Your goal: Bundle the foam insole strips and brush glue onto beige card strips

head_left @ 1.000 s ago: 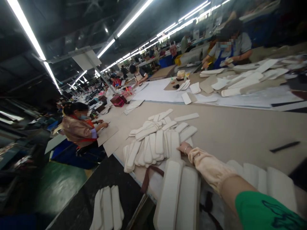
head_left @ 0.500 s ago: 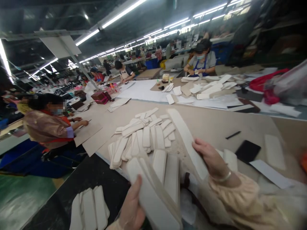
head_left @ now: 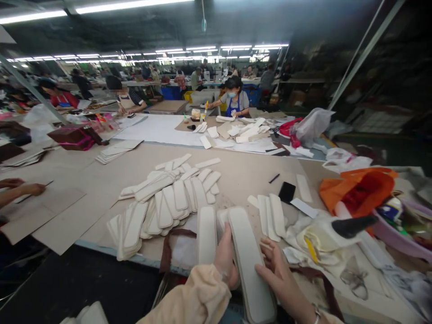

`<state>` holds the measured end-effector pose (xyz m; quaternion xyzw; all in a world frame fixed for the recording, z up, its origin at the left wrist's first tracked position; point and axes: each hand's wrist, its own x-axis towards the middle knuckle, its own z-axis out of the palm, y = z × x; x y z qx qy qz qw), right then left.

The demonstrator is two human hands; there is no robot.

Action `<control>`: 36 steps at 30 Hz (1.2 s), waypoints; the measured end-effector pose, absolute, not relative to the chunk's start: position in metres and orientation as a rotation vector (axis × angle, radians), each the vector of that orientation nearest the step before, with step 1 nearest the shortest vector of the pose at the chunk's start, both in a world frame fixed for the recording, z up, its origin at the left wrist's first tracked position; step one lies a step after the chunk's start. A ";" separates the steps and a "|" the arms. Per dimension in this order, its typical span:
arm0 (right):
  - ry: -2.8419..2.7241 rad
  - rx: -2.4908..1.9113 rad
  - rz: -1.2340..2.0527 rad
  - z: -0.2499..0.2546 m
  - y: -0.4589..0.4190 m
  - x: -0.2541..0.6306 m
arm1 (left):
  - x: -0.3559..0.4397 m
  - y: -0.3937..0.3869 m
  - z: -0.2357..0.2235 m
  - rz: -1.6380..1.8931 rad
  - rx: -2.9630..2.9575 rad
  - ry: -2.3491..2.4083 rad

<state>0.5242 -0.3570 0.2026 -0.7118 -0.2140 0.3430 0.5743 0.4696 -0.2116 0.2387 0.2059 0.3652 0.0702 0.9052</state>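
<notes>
My left hand [head_left: 225,258] is closed around a stack of long white rounded-end strips [head_left: 248,256], held slanting at the table's near edge. My right hand [head_left: 278,272] is at the stack's right side, fingers apart and thumb by its edge; it grips no strip that I can make out. Just left of my left hand stands another stack of strips [head_left: 206,234]. A large spread pile of similar strips [head_left: 172,198] lies on the table beyond. Several more strips [head_left: 272,216] lie side by side past my right hand.
The beige table [head_left: 243,175] carries a black pad [head_left: 287,192] and a dark pen-like stick [head_left: 274,178]. Right are an orange bag [head_left: 357,182], a pale pink basin [head_left: 405,238] and clear-wrapped items. A co-worker's hand [head_left: 33,189] is at left; another person [head_left: 232,99] sits across.
My view has swung right. The single strip has left my right hand, which has come down beside the stack in my left hand. A strip now lies at the pile's far right.
</notes>
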 end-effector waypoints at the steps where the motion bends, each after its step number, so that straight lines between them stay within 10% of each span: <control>1: -0.463 -1.665 0.795 0.199 -0.358 0.518 | 0.469 -0.214 0.238 0.142 0.458 0.726; 14: -0.261 -1.472 0.792 0.179 -0.314 0.504 | 0.411 -0.124 0.191 0.519 1.855 0.799; 36: -0.496 -1.950 0.706 0.114 -0.272 0.497 | 0.384 -0.116 0.109 0.269 1.397 0.737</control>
